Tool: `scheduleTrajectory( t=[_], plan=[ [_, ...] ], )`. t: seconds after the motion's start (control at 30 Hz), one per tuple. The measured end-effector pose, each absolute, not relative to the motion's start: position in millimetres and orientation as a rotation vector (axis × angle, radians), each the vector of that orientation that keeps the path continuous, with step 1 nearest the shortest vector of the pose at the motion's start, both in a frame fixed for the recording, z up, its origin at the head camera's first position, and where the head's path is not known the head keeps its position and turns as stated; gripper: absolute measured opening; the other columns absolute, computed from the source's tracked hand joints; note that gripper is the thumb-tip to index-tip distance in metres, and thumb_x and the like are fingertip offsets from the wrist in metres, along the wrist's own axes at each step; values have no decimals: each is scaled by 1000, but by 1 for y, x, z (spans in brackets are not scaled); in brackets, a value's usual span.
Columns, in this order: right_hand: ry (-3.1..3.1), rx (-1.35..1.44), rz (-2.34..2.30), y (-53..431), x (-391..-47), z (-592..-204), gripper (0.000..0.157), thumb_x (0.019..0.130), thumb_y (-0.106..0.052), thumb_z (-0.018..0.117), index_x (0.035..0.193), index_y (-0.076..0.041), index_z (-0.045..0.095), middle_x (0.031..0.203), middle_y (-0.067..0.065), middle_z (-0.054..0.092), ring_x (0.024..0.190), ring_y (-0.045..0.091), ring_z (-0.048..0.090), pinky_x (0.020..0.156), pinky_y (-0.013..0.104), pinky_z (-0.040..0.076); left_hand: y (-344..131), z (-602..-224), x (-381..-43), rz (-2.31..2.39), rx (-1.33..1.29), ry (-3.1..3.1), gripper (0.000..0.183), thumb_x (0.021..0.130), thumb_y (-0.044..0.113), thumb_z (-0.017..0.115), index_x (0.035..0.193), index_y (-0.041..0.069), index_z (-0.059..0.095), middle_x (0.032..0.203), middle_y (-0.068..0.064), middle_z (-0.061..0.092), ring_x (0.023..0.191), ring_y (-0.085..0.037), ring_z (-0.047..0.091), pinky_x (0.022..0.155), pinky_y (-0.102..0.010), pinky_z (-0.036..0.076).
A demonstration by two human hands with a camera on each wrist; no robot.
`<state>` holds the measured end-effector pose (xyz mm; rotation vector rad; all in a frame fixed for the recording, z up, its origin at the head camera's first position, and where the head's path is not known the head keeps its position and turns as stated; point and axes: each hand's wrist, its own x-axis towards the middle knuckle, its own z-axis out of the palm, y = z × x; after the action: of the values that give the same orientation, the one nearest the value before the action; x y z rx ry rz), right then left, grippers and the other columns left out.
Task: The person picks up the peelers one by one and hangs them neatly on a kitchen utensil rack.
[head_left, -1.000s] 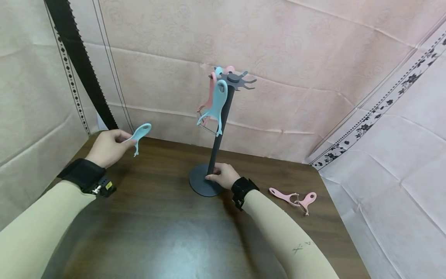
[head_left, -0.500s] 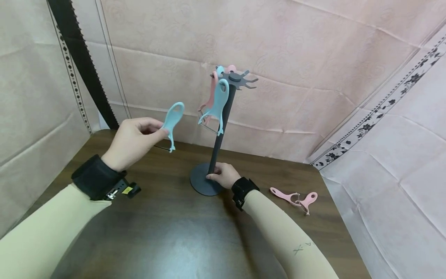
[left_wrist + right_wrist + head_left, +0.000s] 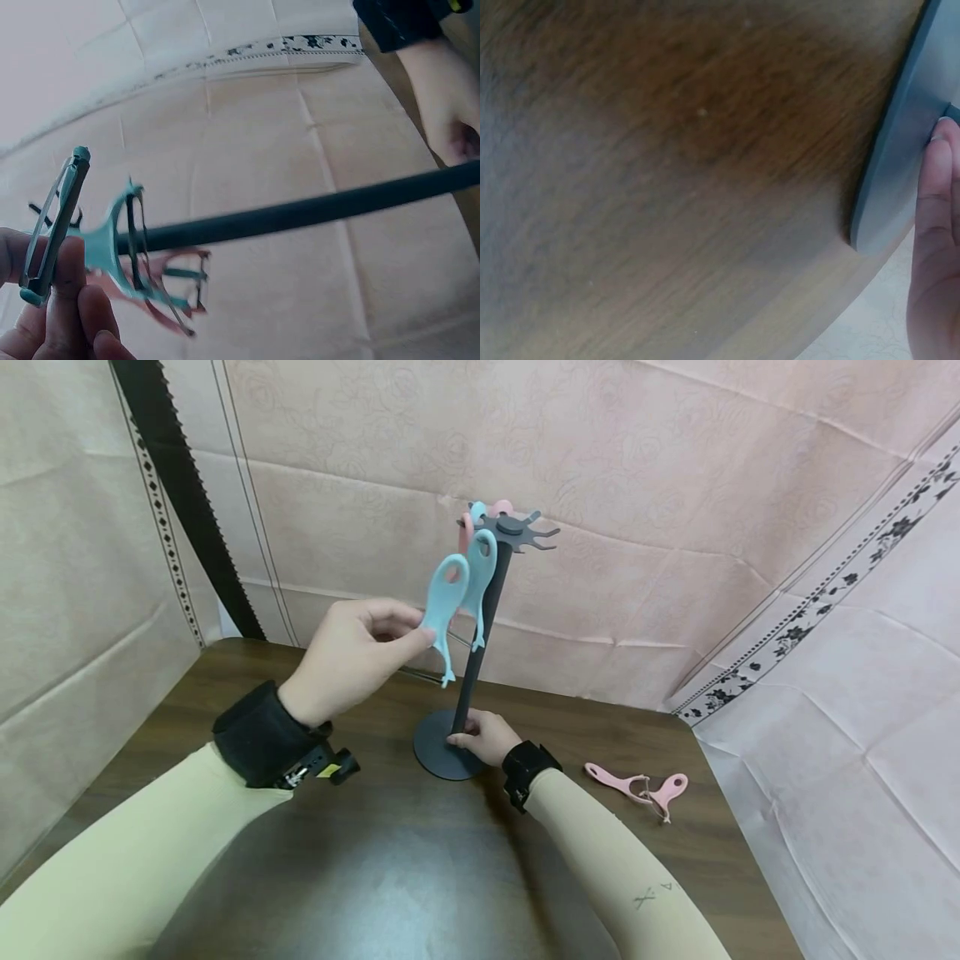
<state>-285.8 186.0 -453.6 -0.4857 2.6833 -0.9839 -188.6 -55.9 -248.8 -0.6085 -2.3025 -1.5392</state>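
My left hand (image 3: 348,652) pinches a light-blue Y-shaped peeler (image 3: 444,602) by its lower part, handle loop up. In the head view it overlaps a blue peeler (image 3: 482,564) hanging from the dark grey hook stand (image 3: 483,618); whether they touch I cannot tell. In the left wrist view the held peeler (image 3: 61,217) is seen blade-on, beside the hanging blue peeler (image 3: 109,244) and a pink peeler (image 3: 154,270). My right hand (image 3: 489,739) grips the pole low down, just above the round base (image 3: 435,756). The right wrist view shows its fingers (image 3: 934,172) by the base.
Two pink peelers (image 3: 615,779) lie touching on the wooden table (image 3: 360,860), right of my right wrist. Further blue and pink loops hang on the stand's back left. Bare hooks (image 3: 542,533) point right. A pale cloth (image 3: 375,527) rises behind the table.
My left hand has carried the blue peeler right and upward from the table's left side to the stand's hanging peelers. My right hand has stayed at the pole.
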Motion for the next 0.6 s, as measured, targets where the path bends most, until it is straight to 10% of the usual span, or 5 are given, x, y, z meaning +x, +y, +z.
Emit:
scheduleTrajectory(
  t=[0.6],
  plan=[
    [2678,-486,-981,186,-285,-452,16,88,-29,68,94,-15,64,83,1,73,74,14,65,65,28,53,-15,-226,-196,-1623,-708,-2219,22,85,22,71,101,8,74,82,-8,75,68,-12,63,56,-29,52]
  ],
)
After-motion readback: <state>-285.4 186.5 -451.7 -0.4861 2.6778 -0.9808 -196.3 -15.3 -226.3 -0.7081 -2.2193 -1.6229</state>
